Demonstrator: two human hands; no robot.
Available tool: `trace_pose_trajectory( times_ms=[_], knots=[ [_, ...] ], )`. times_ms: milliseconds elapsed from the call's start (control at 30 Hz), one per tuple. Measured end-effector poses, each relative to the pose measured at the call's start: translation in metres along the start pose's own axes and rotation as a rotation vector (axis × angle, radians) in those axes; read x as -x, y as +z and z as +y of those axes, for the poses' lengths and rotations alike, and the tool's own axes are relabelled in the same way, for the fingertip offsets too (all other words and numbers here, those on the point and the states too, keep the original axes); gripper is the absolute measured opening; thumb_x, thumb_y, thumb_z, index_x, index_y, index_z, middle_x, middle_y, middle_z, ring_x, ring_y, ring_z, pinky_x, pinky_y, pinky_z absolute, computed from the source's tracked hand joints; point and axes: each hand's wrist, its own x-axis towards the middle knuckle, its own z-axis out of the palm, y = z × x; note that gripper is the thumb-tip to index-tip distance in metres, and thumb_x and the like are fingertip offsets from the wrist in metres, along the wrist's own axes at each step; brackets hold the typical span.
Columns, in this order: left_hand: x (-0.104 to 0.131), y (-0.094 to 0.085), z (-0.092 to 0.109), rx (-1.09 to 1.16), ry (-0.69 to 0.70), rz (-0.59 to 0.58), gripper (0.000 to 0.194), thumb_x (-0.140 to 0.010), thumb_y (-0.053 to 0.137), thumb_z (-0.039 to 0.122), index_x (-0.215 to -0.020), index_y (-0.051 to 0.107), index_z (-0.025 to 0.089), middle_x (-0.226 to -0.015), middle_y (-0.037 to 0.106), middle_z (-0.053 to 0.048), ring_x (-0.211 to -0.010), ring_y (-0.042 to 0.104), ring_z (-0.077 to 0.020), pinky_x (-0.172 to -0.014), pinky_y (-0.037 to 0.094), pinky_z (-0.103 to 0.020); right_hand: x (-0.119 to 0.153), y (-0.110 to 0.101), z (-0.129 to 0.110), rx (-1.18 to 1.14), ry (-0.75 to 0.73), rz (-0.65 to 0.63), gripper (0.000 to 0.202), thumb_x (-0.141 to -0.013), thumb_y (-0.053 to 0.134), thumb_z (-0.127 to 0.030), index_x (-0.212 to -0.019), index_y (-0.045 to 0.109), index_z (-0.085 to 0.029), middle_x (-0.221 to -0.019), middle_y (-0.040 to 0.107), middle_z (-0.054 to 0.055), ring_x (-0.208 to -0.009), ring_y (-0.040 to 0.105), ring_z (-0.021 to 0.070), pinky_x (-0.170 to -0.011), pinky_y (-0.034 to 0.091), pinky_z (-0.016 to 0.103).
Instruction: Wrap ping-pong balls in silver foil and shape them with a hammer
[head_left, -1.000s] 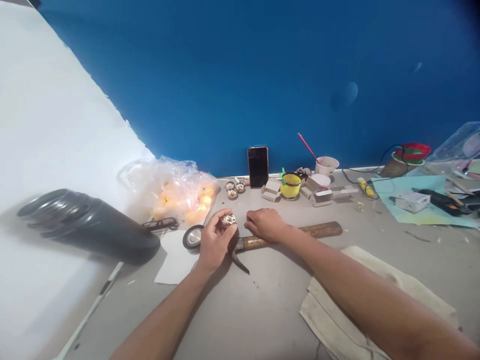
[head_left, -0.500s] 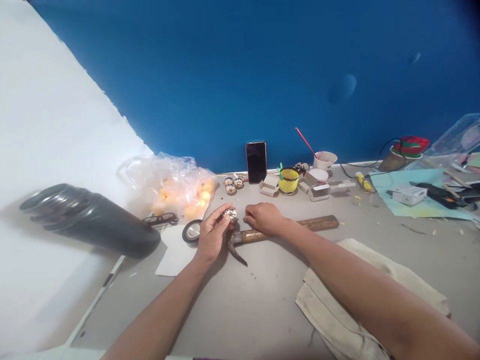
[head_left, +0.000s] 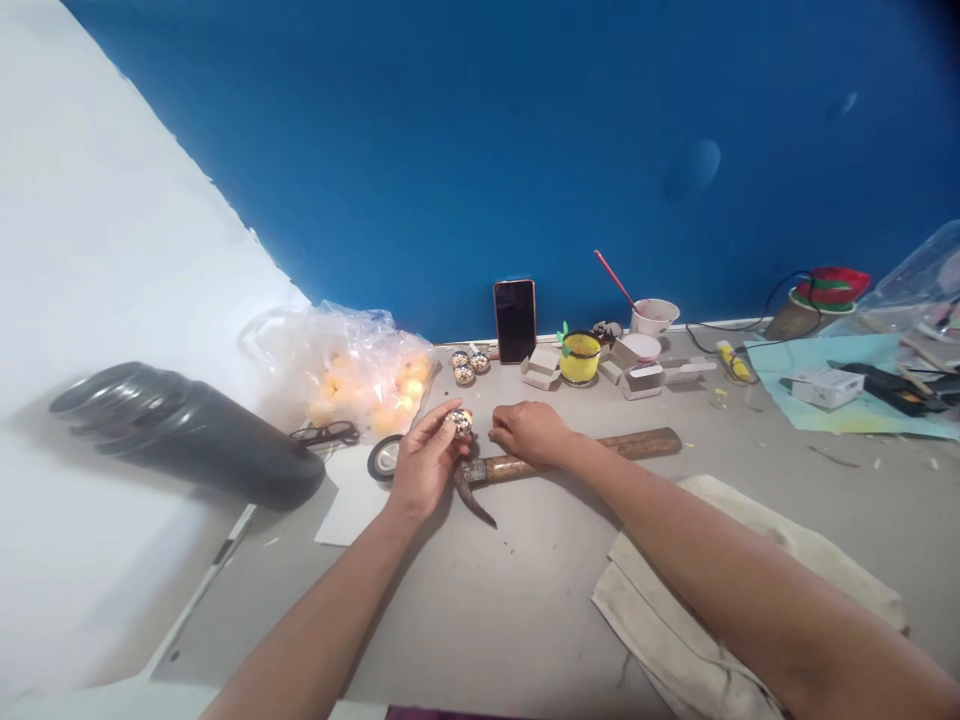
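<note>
**Shiny metallic ball (head_left: 460, 423) gripped in the left hand (head_left: 426, 458)**

On my feed, I take the ball as the clock's hub. The left thumb and fingers grip it, hiding part of its surface. At 3 o'clock the right hand (head_left: 534, 433) has its fingers curled; I can't tell whether they hold anything. The claw hammer (head_left: 510, 468) lies below the hands, claw at 5; the right forearm crosses its wooden handle and blocks part of it from me.

The small white box (head_left: 827, 387) at 3 o'clock, on a teal sheet (head_left: 795, 355), carries markings too small for me to read.

Three more shiny balls (head_left: 465, 374) sit together at 12, a phone (head_left: 514, 322) leans on the blue wall (head_left: 450, 150) at 1, and a yellow tub (head_left: 580, 358) and a paper cup (head_left: 655, 318) with a red stick (head_left: 616, 277) are at 2. A crumpled cloth (head_left: 645, 600) lies at 4, partly under the forearm. A black-rimmed disc (head_left: 384, 458), partly hidden by the left hand, is at 8, a dark bottle (head_left: 202, 435) at 9, and a clear bag (head_left: 360, 350) of yellow-orange pieces at 10.
</note>
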Motion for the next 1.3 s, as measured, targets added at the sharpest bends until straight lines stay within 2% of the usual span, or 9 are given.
trace_pose_trajectory(
  times_ms=[133,267,367,567,733,867,967,1300],
  knots=[
    [-0.0011,-0.002,0.0008,0.046,0.014,-0.007,0.046,-0.078,0.084,0.043,-0.113,0.077,0.015,-0.095,0.074,-0.01,-0.072,0.067,-0.017,-0.062,0.052,-0.029,0.0011,-0.0018,-0.0005,0.003,-0.002,-0.005,0.031,-0.103,0.048,-0.042,-0.106,0.071,-0.022,-0.107,0.078,0.01,-0.093,0.07,0.0241,-0.07,0.039,0.03],
    [-0.0023,-0.0032,-0.0008,0.016,0.016,0.009,0.044,-0.078,0.084,0.036,-0.115,0.076,0.015,-0.105,0.076,-0.014,-0.072,0.067,-0.0169,-0.063,0.052,-0.03,0.0004,-0.0005,0.0,-0.005,-0.004,-0.001,0.031,-0.103,0.049,-0.043,-0.107,0.071,-0.022,-0.106,0.078,0.01,-0.093,0.071,0.0248,-0.069,0.039,0.03],
    [-0.0019,-0.0027,-0.0015,-0.013,0.019,0.011,0.041,-0.076,0.085,0.032,-0.112,0.077,0.015,-0.105,0.076,-0.013,-0.072,0.066,-0.016,-0.063,0.05,-0.029,-0.0009,0.0013,0.0009,-0.008,0.004,-0.004,0.033,-0.103,0.048,-0.044,-0.109,0.071,-0.022,-0.108,0.078,0.011,-0.095,0.07,0.025,-0.072,0.041,0.03],
    [-0.0006,-0.0016,-0.0002,-0.021,0.026,0.021,0.04,-0.075,0.087,0.035,-0.109,0.078,0.017,-0.094,0.074,-0.008,-0.07,0.065,-0.0153,-0.062,0.049,-0.028,-0.0005,-0.0004,0.001,-0.008,0.003,-0.018,0.033,-0.104,0.047,-0.044,-0.11,0.071,-0.022,-0.11,0.077,0.011,-0.096,0.07,0.0247,-0.073,0.041,0.031],
    [0.0005,-0.0006,0.002,-0.008,0.036,0.014,0.041,-0.08,0.082,0.035,-0.115,0.076,0.015,-0.099,0.074,-0.01,-0.075,0.067,-0.0173,-0.065,0.052,-0.03,0.0009,-0.0021,0.0003,-0.009,0.012,-0.021,0.032,-0.103,0.048,-0.043,-0.11,0.071,-0.023,-0.11,0.077,0.011,-0.096,0.07,0.0249,-0.073,0.041,0.031],
    [0.0008,0.0004,0.0025,-0.031,0.005,0.017,0.046,-0.074,0.085,0.028,-0.118,0.075,0.017,-0.105,0.074,-0.01,-0.077,0.068,-0.0172,-0.066,0.052,-0.03,0.0015,-0.0037,-0.0006,-0.015,0.014,-0.024,0.031,-0.103,0.048,-0.043,-0.109,0.071,-0.023,-0.109,0.077,0.011,-0.096,0.07,0.025,-0.073,0.04,0.031],
    [0.0,0.0005,0.0011,-0.046,0.001,0.025,0.048,-0.07,0.087,0.027,-0.116,0.075,0.017,-0.103,0.074,-0.009,-0.075,0.068,-0.0165,-0.065,0.052,-0.029,0.0019,-0.0052,-0.0014,-0.026,0.019,-0.029,0.031,-0.103,0.049,-0.043,-0.109,0.071,-0.023,-0.109,0.077,0.01,-0.096,0.07,0.0247,-0.072,0.04,0.03],
    [-0.0006,0.0007,0.0001,-0.078,-0.005,0.023,0.044,-0.071,0.086,0.027,-0.112,0.074,0.017,-0.093,0.072,-0.006,-0.07,0.066,-0.0148,-0.062,0.051,-0.028,-0.0002,-0.0005,0.0001,-0.048,0.012,-0.026,0.031,-0.103,0.049,-0.043,-0.111,0.071,-0.023,-0.111,0.077,0.01,-0.099,0.069,0.0247,-0.079,0.042,0.03]
  ],
)
